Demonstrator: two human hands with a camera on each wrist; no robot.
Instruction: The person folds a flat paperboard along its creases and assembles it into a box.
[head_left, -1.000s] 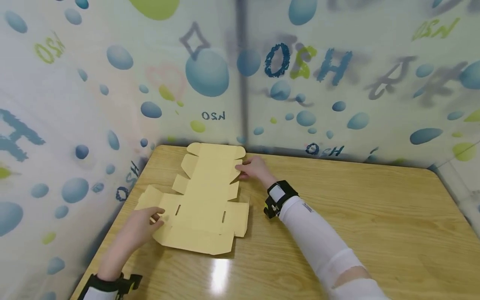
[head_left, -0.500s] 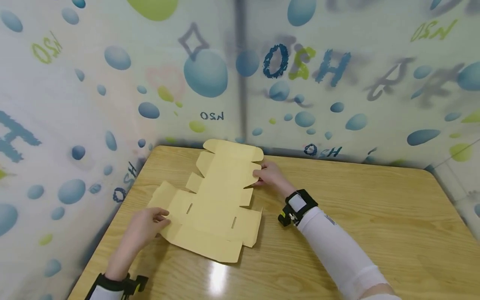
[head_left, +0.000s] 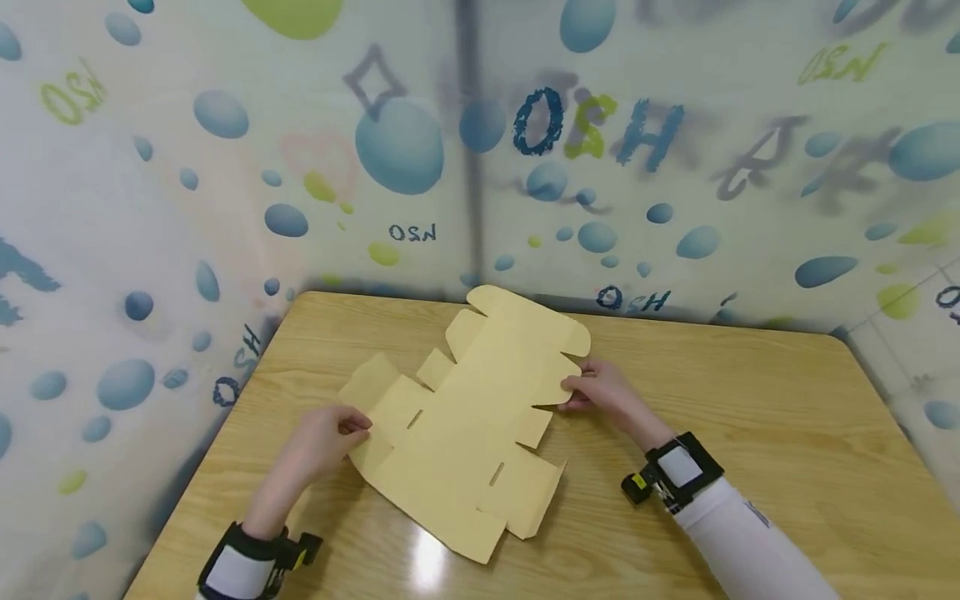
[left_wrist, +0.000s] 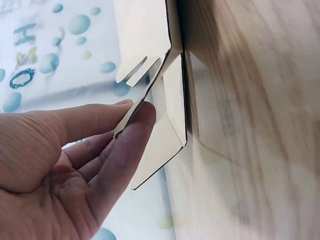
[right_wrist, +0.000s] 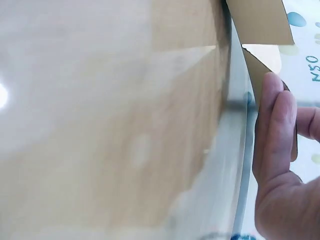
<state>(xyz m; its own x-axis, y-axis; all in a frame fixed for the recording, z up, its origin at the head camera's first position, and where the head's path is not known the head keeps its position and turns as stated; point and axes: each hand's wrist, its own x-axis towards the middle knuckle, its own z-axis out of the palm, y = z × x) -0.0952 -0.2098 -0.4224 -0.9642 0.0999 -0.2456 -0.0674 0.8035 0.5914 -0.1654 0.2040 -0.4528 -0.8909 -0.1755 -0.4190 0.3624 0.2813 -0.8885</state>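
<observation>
An unfolded cardboard box blank [head_left: 465, 417], tan with side flaps and two narrow slots, lies slantwise over the table, its far end toward the back wall. My left hand [head_left: 322, 446] pinches a flap at its left side; in the left wrist view the thumb and fingers of that left hand [left_wrist: 95, 155] grip the thin cardboard edge. On the other side my right hand [head_left: 611, 400] pinches a rounded flap near the far end. The right wrist view has the right hand's fingers [right_wrist: 280, 120] under that flap, with the thumb on the opposite face.
A wooden table [head_left: 750, 417] with rounded far corners carries the cardboard. Behind and to the left stand walls [head_left: 637, 200] printed with blue and green drops and lettering. Light glares off the table's near part.
The box blank has shifted rightward and toward me and turned clockwise, its far end swinging right. Both hands have moved right along with it, keeping their hold on its flaps.
</observation>
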